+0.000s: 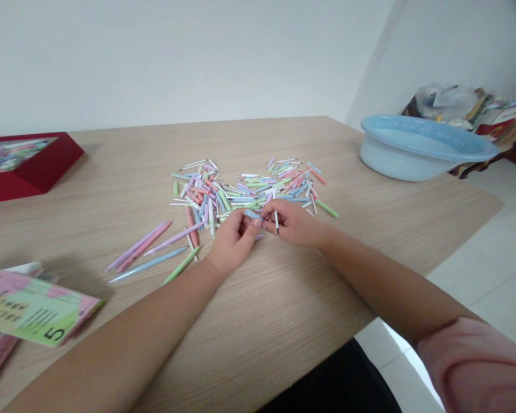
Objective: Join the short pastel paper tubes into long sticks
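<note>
Close together above the table's middle, both hands work at a light-blue pen barrel [253, 214]. My left hand [234, 240] is closed, with thumb and fingers pinching the barrel. The fingertips of my right hand [294, 222] meet it at the barrel's right end, and a thin white pen refill [277, 222] stands out from between those closed fingers. Just beyond lies a loose heap of pen parts [206, 192] in pastel blue, green, purple, pink and white. Several whole pens [148, 263] rest left of my left hand; my left arm partly covers the green one.
At the back left stands a red box [34, 172] filled with pen parts. A pastel packet [34, 310] marked 5 lies at the near left. A light-blue basin [413, 152] sits at the table's right edge, with bags and clutter [456, 106] behind it.
</note>
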`<state>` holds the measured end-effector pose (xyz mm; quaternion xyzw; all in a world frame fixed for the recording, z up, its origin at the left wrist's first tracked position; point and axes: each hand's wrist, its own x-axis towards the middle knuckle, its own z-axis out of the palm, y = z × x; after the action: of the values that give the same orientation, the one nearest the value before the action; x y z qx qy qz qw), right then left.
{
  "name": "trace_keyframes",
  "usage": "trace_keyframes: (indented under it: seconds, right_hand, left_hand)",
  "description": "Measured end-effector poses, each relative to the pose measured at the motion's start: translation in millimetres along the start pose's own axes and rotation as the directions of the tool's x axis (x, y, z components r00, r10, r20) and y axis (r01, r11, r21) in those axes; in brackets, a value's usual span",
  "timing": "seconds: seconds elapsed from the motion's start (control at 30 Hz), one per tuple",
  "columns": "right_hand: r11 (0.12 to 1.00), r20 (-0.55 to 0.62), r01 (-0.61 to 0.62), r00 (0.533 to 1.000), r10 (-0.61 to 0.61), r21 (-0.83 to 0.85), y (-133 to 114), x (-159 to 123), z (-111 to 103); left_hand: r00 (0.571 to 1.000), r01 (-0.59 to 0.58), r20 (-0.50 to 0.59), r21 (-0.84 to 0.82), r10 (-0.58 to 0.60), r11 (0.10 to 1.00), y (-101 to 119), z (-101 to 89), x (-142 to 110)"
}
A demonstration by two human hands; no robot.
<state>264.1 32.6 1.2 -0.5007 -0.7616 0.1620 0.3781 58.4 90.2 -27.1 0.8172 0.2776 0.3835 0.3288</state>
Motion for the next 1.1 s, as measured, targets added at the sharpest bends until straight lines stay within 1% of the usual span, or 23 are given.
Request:
trace_keyframes:
  seconds: [0.07, 0.1, 0.13, 0.17, 0.2, 0.27, 0.33, 0.37, 0.4, 0.43, 0.57, 0.7, 0.83, 1.0, 1.1]
  right_hand:
    - [0.998, 0.028, 0.057, 0.998, -0.056, -0.023, -3, -2, 2]
    - [0.996, 0.018, 0.090, 0.996, -0.090, -0.019, -4, -3, 1]
    - [0.993, -0.022, 0.114, 0.993, -0.114, -0.004, -6, -3, 0]
    - [0.993, -0.086, 0.118, 0.990, -0.116, 0.024, -8, -3, -1]
    - [0.992, -0.166, 0.100, 0.982, -0.087, 0.072, -9, -3, -3]
    - [0.967, -0.290, 0.029, 0.956, 0.047, 0.254, -14, -3, -8]
    - [0.880, -0.328, -0.014, 0.925, 0.193, 0.475, -19, -3, -12]
    - [0.830, -0.329, -0.004, 0.917, 0.226, 0.557, -23, -3, -14]
    - [0.794, -0.333, 0.023, 0.915, 0.228, 0.607, -26, -3, -15]
    - [0.776, -0.334, 0.050, 0.918, 0.212, 0.629, -30, -4, -16]
    - [0.793, -0.322, 0.132, 0.943, 0.084, 0.594, -38, -6, -16]
    - [0.817, -0.317, 0.187, 0.948, -0.005, 0.546, -34, -8, -13]
    - [0.855, -0.281, 0.163, 0.960, -0.021, 0.492, -29, -11, -12]
    - [0.888, -0.201, 0.119, 0.979, -0.031, 0.444, -29, -14, -12]
    - [0.931, -0.143, 0.091, 0.989, -0.042, 0.355, -30, -14, -14]
  left_hand:
    - [1.000, -0.026, -0.014, 0.073, 0.027, 0.997, 3, -2.1, 1]
    - [0.998, -0.046, -0.039, 0.113, 0.051, 0.992, 4, -3.0, 0]
    - [0.995, -0.067, -0.063, 0.148, 0.077, 0.987, 6, -3.7, 0]
    - [0.993, -0.082, -0.074, 0.176, 0.097, 0.981, 7, -4.0, -1]
    - [0.992, -0.092, -0.070, 0.199, 0.108, 0.976, 8, -4.1, -2]
    - [0.994, -0.092, -0.028, 0.250, 0.102, 0.964, 9, -3.5, -4]
    - [0.995, -0.098, 0.029, 0.315, 0.093, 0.944, 10, -2.5, -5]
    - [0.993, -0.117, 0.055, 0.351, 0.104, 0.929, 10, -2.1, -6]
    - [0.989, -0.147, 0.078, 0.380, 0.127, 0.913, 11, -1.8, -6]
    - [0.983, -0.183, 0.100, 0.402, 0.156, 0.897, 11, -1.7, -6]
    - [0.948, -0.314, 0.187, 0.410, 0.258, 0.856, 12, -2.2, -6]
    - [0.924, -0.374, 0.236, 0.391, 0.301, 0.841, 12, -2.8, -6]
    - [0.916, -0.392, 0.249, 0.388, 0.315, 0.834, 13, -2.8, -6]
    - [0.900, -0.432, 0.251, 0.398, 0.356, 0.809, 12, -1.8, -7]
    - [0.902, -0.426, 0.253, 0.393, 0.349, 0.815, 11, -0.9, -8]
